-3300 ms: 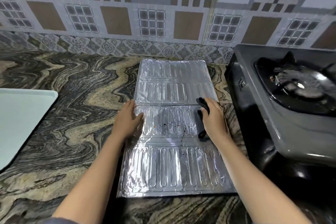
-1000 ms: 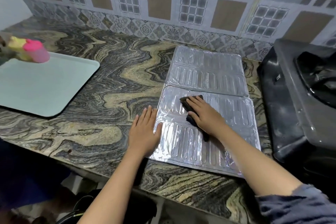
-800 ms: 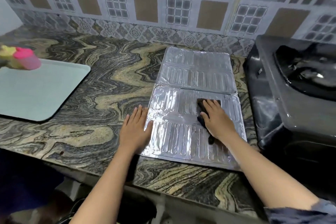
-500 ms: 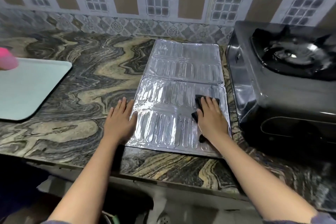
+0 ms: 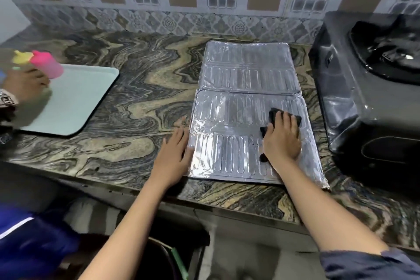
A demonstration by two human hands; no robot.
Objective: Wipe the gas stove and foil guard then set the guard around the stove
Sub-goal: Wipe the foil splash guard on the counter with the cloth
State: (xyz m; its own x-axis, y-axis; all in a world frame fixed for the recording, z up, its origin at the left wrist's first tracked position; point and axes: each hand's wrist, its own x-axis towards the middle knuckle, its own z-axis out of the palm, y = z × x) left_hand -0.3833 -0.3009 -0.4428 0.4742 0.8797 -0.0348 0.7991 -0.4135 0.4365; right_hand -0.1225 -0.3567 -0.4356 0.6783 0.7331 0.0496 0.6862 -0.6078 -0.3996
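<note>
A silver ribbed foil guard point(image 5: 245, 88) lies flat on the marbled counter, its near panel close to the counter's front edge. My right hand point(image 5: 281, 141) presses a black cloth point(image 5: 273, 116) onto the right side of that near panel. My left hand point(image 5: 173, 157) lies flat, fingers spread, on the guard's left edge and the counter beside it. The black gas stove point(image 5: 354, 98) stands just right of the guard, its burner at the top right.
A pale green tray point(image 5: 75, 102) lies at the left of the counter point(image 5: 136, 98). Another person's hand point(image 5: 25, 84) holds a pink and yellow bottle point(image 5: 45, 65) over it. The tiled wall point(image 5: 181, 2) runs along the back.
My right hand has moved the cloth across the near panel from its middle to its right side. My left hand stays on the left edge. The other person's hand and bottle came back into view.
</note>
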